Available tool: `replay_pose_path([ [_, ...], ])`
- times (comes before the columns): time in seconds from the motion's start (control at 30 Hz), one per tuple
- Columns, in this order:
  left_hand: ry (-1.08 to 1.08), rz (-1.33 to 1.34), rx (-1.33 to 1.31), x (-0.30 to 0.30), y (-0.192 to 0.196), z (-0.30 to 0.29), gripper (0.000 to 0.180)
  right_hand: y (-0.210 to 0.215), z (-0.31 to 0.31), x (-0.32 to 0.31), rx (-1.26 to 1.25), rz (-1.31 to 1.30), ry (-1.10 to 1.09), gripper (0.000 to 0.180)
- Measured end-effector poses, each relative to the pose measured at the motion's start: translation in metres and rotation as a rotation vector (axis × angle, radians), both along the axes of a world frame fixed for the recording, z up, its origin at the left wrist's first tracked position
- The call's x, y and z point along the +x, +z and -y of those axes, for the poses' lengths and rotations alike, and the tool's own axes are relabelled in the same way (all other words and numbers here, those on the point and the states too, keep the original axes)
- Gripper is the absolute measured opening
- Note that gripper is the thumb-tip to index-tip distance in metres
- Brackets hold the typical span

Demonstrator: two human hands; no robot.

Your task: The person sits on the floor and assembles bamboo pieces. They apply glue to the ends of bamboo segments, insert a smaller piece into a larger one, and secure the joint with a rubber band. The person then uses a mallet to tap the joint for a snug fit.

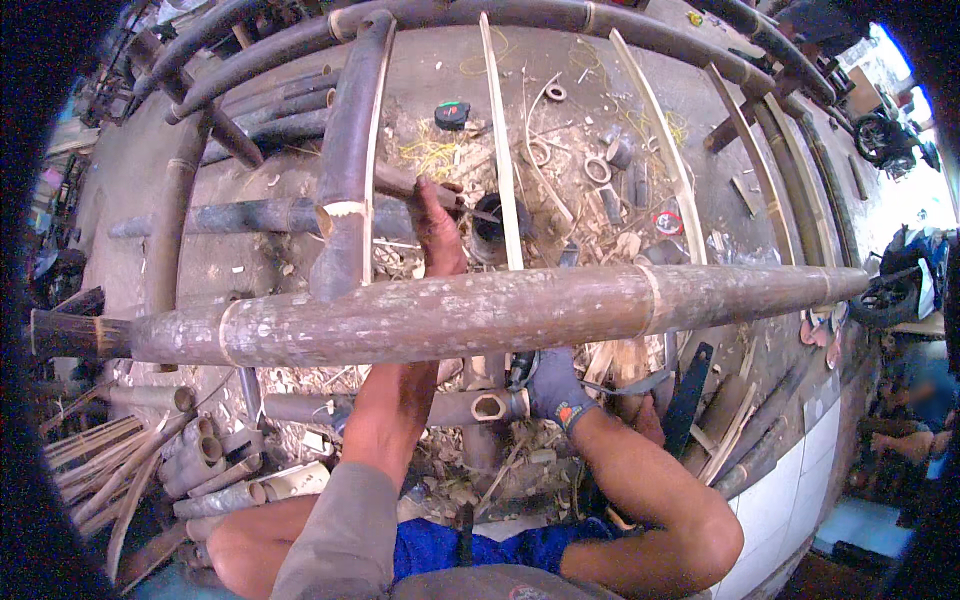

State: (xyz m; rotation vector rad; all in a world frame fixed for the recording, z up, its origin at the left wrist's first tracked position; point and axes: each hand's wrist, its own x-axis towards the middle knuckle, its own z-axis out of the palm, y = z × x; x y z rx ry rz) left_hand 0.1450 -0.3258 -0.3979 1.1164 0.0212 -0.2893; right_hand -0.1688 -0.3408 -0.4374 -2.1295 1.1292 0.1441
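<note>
My left hand (pixel 437 228) reaches under the thick bamboo pole (pixel 440 312) that crosses in front of me. Its fingers are closed on a brown wooden piece (pixel 398 182), from which a thin grey tip points right. Just left stands an upright bamboo post (pixel 352 150); on the right, a pale bamboo slat (pixel 502 140) runs away from me. My right hand cannot be made out. Some skin (pixel 650 420) shows behind my right shin, next to a curved grey blade (pixel 640 384), but I cannot tell whether it is a hand or a foot. A grey sock (pixel 560 385) covers my right foot.
Other slats (pixel 665 130) join the crossing pole to the far rail (pixel 540 14). Shavings, bamboo rings (pixel 597 170), a black container (pixel 490 222) and a tape measure (pixel 452 115) lie beyond. A saw blade (pixel 688 398) leans at right; cut bamboo tubes (pixel 195 455) lie left.
</note>
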Motion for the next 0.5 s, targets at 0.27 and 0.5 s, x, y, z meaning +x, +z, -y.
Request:
replay_pose_path([
  [0.27, -0.007, 0.19, 0.254, 0.021, -0.054, 0.022, 0.065, 0.001, -0.016, -0.062, 0.003, -0.033, -0.031, 0.043],
  [0.5, 0.167, -0.264, 0.082, -0.04, -0.027, -0.054, 0.062, 0.035, -0.037, -0.194, -0.006, -0.107, -0.238, 0.046],
])
